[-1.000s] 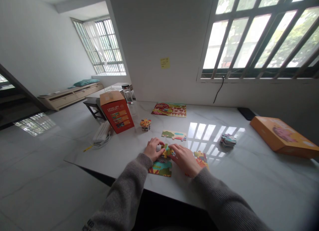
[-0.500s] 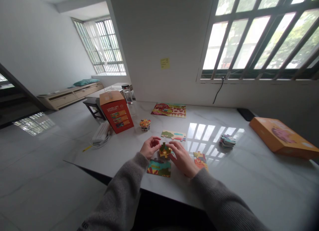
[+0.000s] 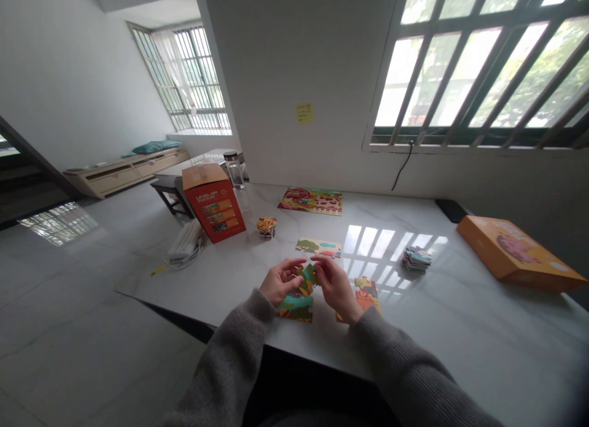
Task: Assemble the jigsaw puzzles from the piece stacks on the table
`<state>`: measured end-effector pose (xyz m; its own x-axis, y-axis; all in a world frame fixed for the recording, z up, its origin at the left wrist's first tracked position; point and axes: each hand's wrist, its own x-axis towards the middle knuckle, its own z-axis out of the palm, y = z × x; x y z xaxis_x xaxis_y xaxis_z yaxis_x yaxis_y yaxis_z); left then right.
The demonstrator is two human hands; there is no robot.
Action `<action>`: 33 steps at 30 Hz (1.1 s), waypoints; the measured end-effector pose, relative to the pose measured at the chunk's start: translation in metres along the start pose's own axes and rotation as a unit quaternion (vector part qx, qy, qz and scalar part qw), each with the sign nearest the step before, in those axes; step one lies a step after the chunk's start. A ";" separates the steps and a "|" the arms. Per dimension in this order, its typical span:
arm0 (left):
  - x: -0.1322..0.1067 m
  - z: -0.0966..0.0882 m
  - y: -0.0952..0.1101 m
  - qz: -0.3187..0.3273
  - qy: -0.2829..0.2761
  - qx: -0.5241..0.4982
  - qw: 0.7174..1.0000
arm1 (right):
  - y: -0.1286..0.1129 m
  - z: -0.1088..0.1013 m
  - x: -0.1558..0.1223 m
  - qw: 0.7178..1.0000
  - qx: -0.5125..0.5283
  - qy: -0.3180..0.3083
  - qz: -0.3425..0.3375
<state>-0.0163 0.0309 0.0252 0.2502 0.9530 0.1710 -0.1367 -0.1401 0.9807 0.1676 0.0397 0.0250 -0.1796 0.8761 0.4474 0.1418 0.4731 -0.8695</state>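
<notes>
My left hand (image 3: 279, 281) and my right hand (image 3: 334, 286) hold a colourful cardboard jigsaw piece (image 3: 308, 278) between their fingertips, above the tabletop. Just below them lies a partly joined puzzle section (image 3: 297, 308), partly hidden by my left hand. Near my right hand lies another joined section (image 3: 365, 295) in orange tones. A pale strip of joined pieces (image 3: 318, 248) sits beyond my hands. Farther back lies a larger farm-scene puzzle (image 3: 310, 200). A small stack of pieces (image 3: 267, 227) stands to the left, and another (image 3: 416, 259) to the right.
The white marble table (image 3: 414, 310) ends in a front edge near my arms. A red puzzle box (image 3: 214, 203) and glass bottle (image 3: 234, 171) stand at back left, beside a white cable bundle (image 3: 185, 244). A flat orange box (image 3: 515, 253) lies at right.
The jigsaw piece has risen from the table into both hands' fingertips. My hands have drawn closer around it, and the view has shifted slightly.
</notes>
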 end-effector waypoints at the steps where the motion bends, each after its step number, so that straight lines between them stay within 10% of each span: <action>1: -0.003 0.004 0.000 -0.006 0.001 -0.007 1.000 | -0.002 -0.001 -0.001 1.000 -0.005 0.003 -0.008; 10: -0.023 0.026 -0.009 -0.010 0.161 0.017 0.987 | -0.023 -0.026 -0.027 0.962 -0.209 -0.078 -0.156; 23: -0.047 0.047 -0.022 0.024 0.171 0.077 0.982 | -0.016 -0.039 -0.064 0.914 -0.331 -0.122 -0.201; 28: -0.074 0.044 -0.013 0.205 0.127 0.407 0.881 | -0.016 -0.045 -0.071 0.906 -0.365 -0.136 -0.165; 33: -0.092 0.038 -0.023 0.203 0.064 0.555 0.804 | -0.025 -0.043 -0.079 0.893 -0.390 -0.175 -0.140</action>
<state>0.0005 -0.0634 -0.0090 0.2908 0.7778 0.5572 0.7752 -0.5328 0.3393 0.2203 -0.0370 0.0202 -0.5881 0.6952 0.4133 0.6545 0.7093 -0.2619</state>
